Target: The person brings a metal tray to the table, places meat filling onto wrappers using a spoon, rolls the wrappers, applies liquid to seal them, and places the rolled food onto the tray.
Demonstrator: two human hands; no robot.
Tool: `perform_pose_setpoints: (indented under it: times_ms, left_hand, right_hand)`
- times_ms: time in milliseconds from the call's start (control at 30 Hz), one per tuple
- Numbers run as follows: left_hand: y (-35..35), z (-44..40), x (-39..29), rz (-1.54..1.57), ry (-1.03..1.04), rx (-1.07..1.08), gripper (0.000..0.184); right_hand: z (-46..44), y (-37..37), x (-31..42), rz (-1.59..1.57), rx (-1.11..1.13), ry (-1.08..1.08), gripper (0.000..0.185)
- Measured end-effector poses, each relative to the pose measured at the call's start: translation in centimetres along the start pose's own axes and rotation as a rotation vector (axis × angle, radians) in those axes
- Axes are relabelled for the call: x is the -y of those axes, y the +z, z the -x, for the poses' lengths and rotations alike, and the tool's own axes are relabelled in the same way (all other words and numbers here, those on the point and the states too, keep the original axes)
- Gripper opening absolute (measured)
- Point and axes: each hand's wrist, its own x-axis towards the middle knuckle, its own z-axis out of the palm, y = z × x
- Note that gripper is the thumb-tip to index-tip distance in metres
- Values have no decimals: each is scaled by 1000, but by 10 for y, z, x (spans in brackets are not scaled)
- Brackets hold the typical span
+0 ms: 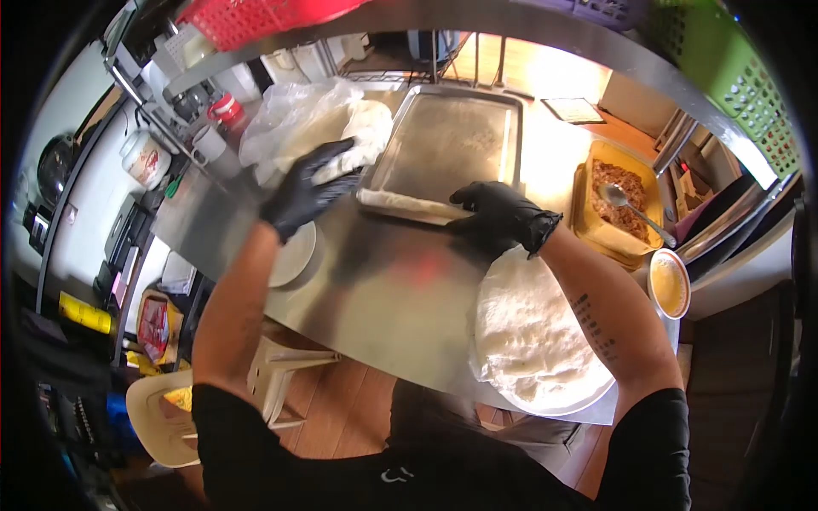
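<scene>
Wooden floor (341, 404) — beige plastic chair (153, 417).

We've got two gloved hands in play, one left hand (313, 189) and one right hand (503, 213)! One metal tray (456, 136), one dough roll (413, 204) on it. Two round plates, one large (532, 412), one small (294, 255). One yellow tub (596, 236), one spoon (632, 209), one cup (653, 281). And three baskets up top: one red (264, 19), one purple (601, 10), one green (734, 106)!

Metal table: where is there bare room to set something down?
The metal table looks bare between the white dish, the tray and the big dough round. The tray's floor is also open beyond the dough roll. Crowded: the far left, with plastic bag, and right edge, with yellow tub and cup.
</scene>
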Motion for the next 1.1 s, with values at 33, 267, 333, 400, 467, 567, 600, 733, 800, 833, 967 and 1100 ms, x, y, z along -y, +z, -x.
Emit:
perform_pose_setpoints:
  times_ms: [33,267,333,400,467,567,600,733,800,833,967,1100]
  left_hand:
    - [-20,6,6,-141,12,-70,46]
    - [8,-30,22,-232,-102,-196,33]
    - [38,-39,-17,-6,-142,-117,34]
    - [72,-31,-67,-4,-18,70,28]
    - [105,-10,-114,448,-120,386,24]
    - [149,25,-155,23,377,553,40]
    - [161,38,-162,26,349,564,41]
    - [185,63,-172,-50,362,554,33]
    - [190,69,-172,-20,349,578,29]
    - [191,71,-174,-57,341,582,24]
    - [192,70,-182,-137,361,583,17]
    - [191,65,-185,-51,275,558,15]
  right_hand:
    - [9,-1,0,-75,-119,12,47]
    - [110,-27,21,-79,-328,-235,36]
    - [158,-38,18,-185,-441,-240,33]
    - [209,-45,-2,-238,-532,-138,30]
    - [258,-41,-19,-179,-548,44,30]
    - [311,-9,-40,-44,-534,76,30]
    - [322,5,-44,-50,-534,83,31]
    - [339,30,-45,-169,-573,146,31]
    - [340,38,-48,-145,-585,97,36]
    - [340,40,-49,-146,-592,58,36]
    - [339,45,-53,-158,-643,39,32]
    - [347,45,-53,-158,-661,87,40]
